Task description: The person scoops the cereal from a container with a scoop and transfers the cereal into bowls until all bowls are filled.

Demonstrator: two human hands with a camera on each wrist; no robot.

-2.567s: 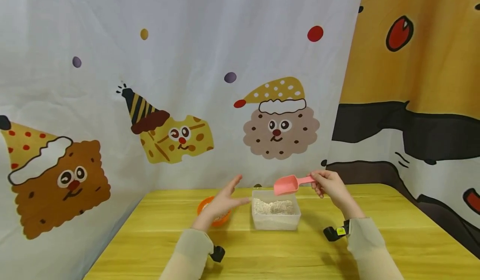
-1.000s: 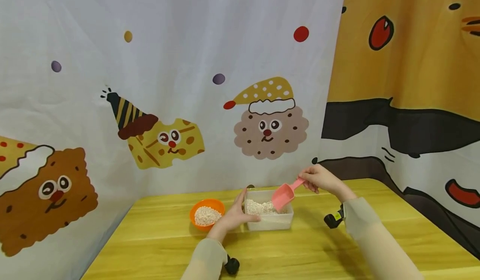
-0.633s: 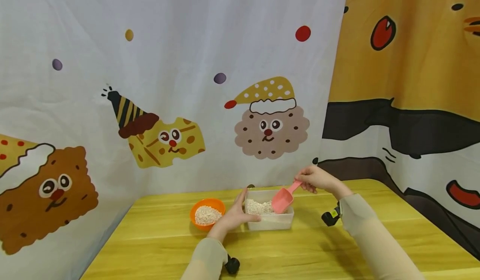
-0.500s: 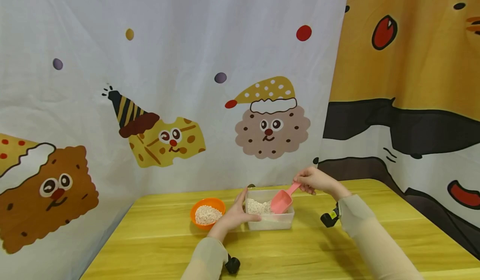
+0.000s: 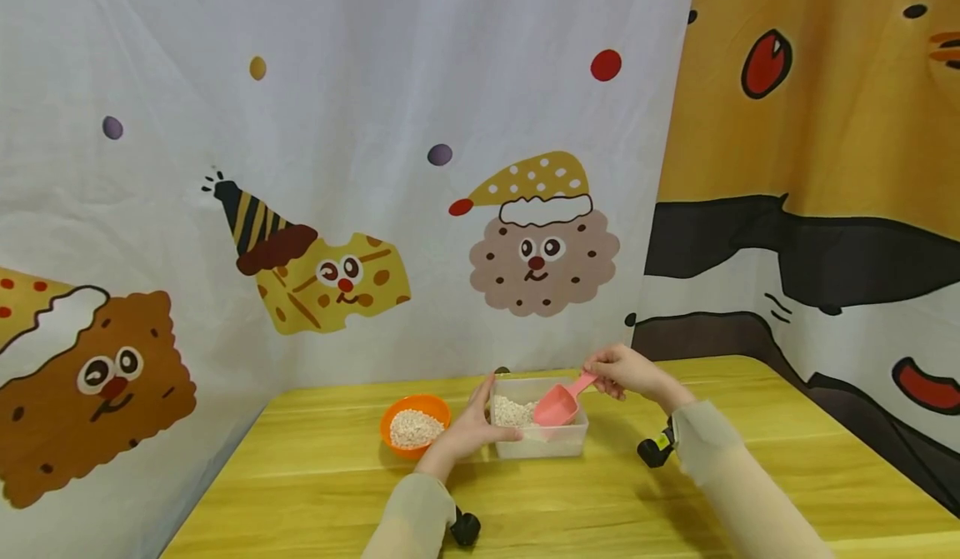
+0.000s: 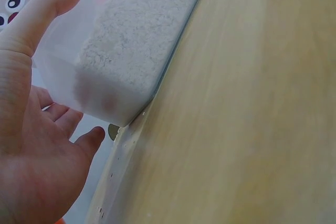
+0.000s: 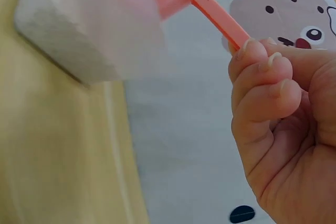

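Observation:
A translucent white plastic box (image 5: 542, 445) stands on the table, holding pale flakes like oats (image 5: 513, 412). My left hand (image 5: 469, 431) holds the box's left end, its thumb along the front wall and the other fingers around the end. In the right hand (image 5: 628, 370) I pinch the handle end of a pink scoop (image 5: 556, 406). The scoop slants down to the left, its bowl inside the box against the flakes. The right wrist view shows the pink handle (image 7: 220, 20) between thumb and fingertips. The box wall blurs the scoop's lower edge.
Left of the box, near my left wrist, an orange bowl (image 5: 387, 436) holds a heap of the same flakes (image 5: 415, 430). The yellow wooden table (image 5: 315, 492) ends at a printed cartoon curtain (image 5: 442, 317) behind the box.
My left hand has come down onto the box from above the bowl. My right hand has lowered the scoop from over the box into the flakes and lately shifted it slightly left.

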